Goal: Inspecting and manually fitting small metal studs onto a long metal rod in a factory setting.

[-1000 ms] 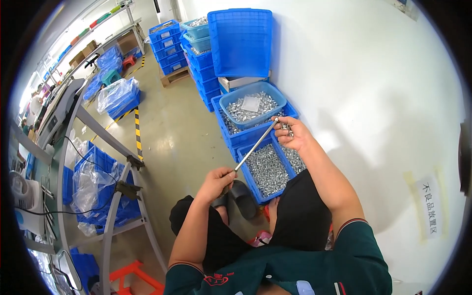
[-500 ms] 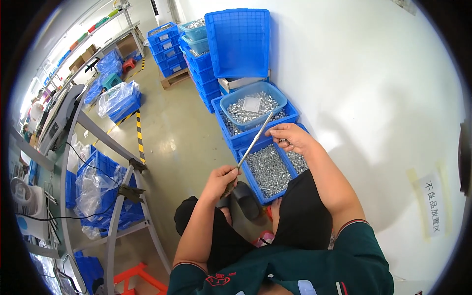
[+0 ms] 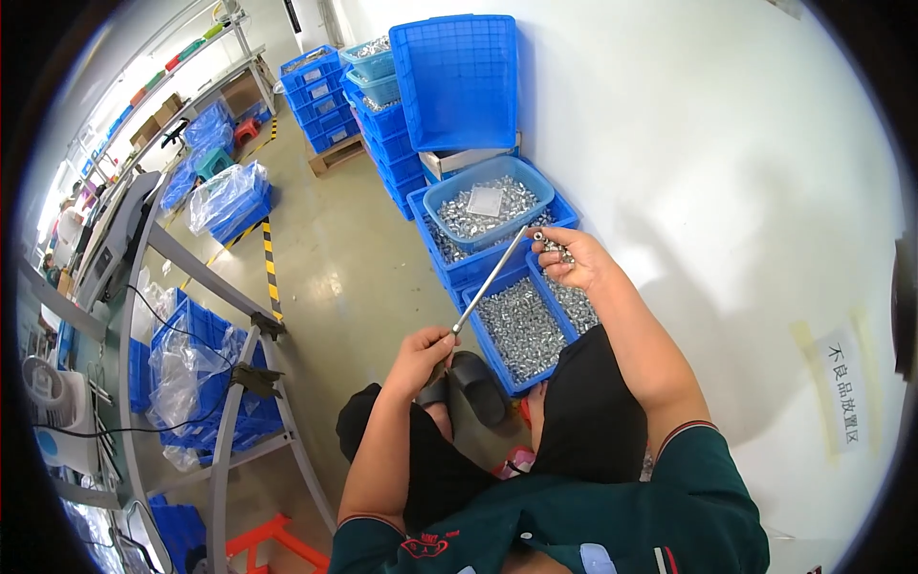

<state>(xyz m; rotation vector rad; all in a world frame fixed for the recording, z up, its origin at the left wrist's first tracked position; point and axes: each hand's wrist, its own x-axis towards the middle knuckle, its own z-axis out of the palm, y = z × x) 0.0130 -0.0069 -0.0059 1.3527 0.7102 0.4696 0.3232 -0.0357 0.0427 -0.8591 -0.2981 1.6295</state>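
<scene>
My left hand (image 3: 424, 359) is closed around the lower end of a long thin metal rod (image 3: 490, 284), which slants up to the right. Something dark shows below the fist, perhaps the rod's handle. My right hand (image 3: 577, 260) curls around several small silver metal fittings (image 3: 557, 251), one pinched at the fingertips close to the rod's tip. Whether it touches the tip I cannot tell. Beneath my hands, a blue crate (image 3: 507, 390) holds many such fittings in two compartments. Beyond it, a light blue tub (image 3: 547, 198) of fittings, with a clear square piece on top, rests in another crate.
Stacked blue crates (image 3: 387, 148) and an upright blue crate (image 3: 454, 86) stand along the white wall (image 3: 727, 143). A grey-framed workbench (image 3: 225, 450) is at my left, with plastic-wrapped crates (image 3: 201, 364) beneath. A red stool (image 3: 277, 540) sits near the bench leg.
My right hand has turned so the fittings in its fingers show, with one raised toward the rod's tip. The left hand and rod have shifted slightly left and down.
</scene>
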